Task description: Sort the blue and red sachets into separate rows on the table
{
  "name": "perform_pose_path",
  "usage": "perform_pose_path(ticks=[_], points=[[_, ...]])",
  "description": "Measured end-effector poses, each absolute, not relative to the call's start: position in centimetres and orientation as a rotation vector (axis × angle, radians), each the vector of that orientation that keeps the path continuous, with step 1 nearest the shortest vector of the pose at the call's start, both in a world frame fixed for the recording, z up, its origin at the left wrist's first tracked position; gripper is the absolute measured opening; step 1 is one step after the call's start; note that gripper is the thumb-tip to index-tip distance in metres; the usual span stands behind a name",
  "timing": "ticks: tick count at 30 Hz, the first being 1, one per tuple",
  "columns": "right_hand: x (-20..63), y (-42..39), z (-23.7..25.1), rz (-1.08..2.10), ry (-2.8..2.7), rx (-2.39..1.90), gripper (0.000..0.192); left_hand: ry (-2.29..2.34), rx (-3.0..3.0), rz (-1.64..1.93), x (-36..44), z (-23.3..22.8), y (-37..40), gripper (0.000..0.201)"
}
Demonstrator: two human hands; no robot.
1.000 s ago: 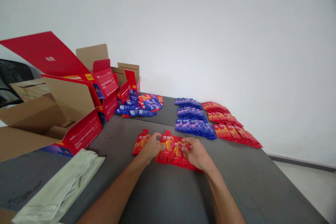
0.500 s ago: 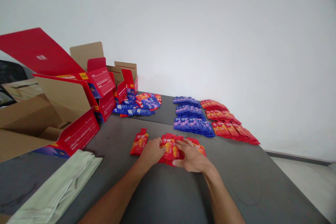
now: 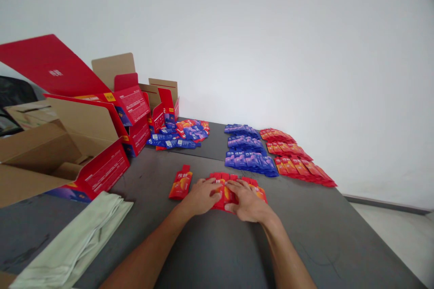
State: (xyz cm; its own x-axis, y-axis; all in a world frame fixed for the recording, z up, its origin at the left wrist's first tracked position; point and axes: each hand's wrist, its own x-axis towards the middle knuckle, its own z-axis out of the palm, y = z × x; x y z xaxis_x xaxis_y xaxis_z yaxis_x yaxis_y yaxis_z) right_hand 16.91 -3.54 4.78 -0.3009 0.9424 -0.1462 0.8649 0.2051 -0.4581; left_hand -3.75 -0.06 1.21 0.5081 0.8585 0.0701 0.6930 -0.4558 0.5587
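Red sachets [image 3: 229,197], one overlapping row, spouts toward the wall, lying flat on the bench [image 3: 217,248] just below the centre of the frame, partly hidden by both hands

Left hand [image 3: 202,196], palm down, fingers loosely spread over the row's left end, thumb held off to the side; nothing lifted

Right hand [image 3: 249,201], palm down across the middle of the row, thumb and fingers well parted, touching the sachets without visibly closing on any

Change noted: a second ago the left-most sachet of the row sat further out under the left fingers; the row is now drawn closer together, which reads as the arranging of this row being nearly settled

Single red sachet [image 3: 181,184], left of centre, beside the left hand but apart from it and unmoved, so judged not yet part of the row

Blue sachets [image 3: 251,161], three overlapping groups, right of centre

Further red sachets [image 3: 303,170], three similar groups, to their right

Mixed heap [image 3: 193,131], red and blue, loosely piled, upper left of centre

Pale wall [image 3: 271,45], upper frame
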Motion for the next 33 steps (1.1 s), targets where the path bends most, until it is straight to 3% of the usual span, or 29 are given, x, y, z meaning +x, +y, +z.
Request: perform_pose_path(ticks=[9, 19, 33], points=[[16.9, -3.6, 4.9, 0.614, -2.304, -1.674, 0.072, 1.334, 2.3, 0.437, -3.5, 1.2, -0.4, 0.047], [15.1, -2.5, 4.3, 0.288, -1.94, -1.648, 0.03, 1.633, 2.306, 0.556, -3.8, 2.1, -0.1, 0.044], [10.4, -3.7, 2.9, 0.276, -1.954, -1.383, 0.033, 2.091, 2.085, 0.365, -5.5, 0.7, 1.1, 0.041]])
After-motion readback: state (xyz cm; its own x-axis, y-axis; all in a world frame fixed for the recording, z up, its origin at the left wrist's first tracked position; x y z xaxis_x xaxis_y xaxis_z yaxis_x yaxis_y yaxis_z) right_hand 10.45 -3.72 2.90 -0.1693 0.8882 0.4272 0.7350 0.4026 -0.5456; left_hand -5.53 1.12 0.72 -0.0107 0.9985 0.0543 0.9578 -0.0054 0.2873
